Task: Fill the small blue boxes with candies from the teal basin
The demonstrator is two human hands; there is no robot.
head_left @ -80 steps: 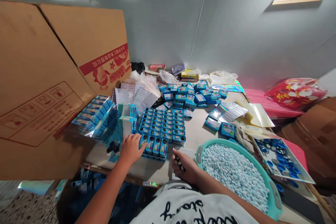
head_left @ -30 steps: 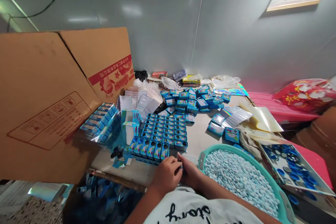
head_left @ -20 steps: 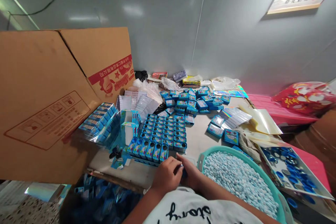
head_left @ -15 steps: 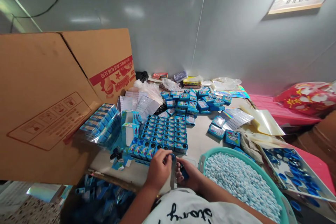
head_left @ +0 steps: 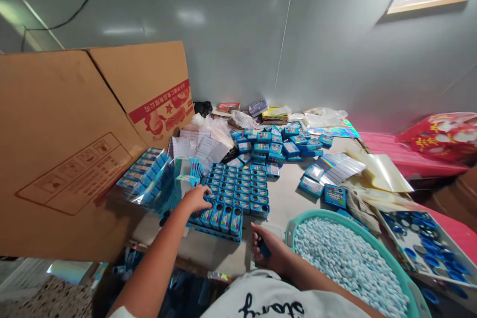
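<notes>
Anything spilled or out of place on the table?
At least one round blue cap lies just outside the near edge of the shallow white tray holding many others, so it looks strayed. Nothing looks spilled.

I count two grips, my left grip [head_left: 197,199] and my right grip [head_left: 269,247], with dark pieces [head_left: 264,247] in the right too hidden to number. Four front-row tins [head_left: 226,219] show plainly, with more partly covered by my left grip. Behind them, the tin block [head_left: 244,189] makes four columns. Three loose tins [head_left: 335,196] lie near one green basin [head_left: 289,231], plus part of a fourth. The heaped tins [head_left: 262,148] overlap too much for me to count. The surface [head_left: 280,194] also carries one white tray [head_left: 441,271], one purple roll [head_left: 258,106], one red box [head_left: 229,107] and one yellow box [head_left: 275,116].
</notes>
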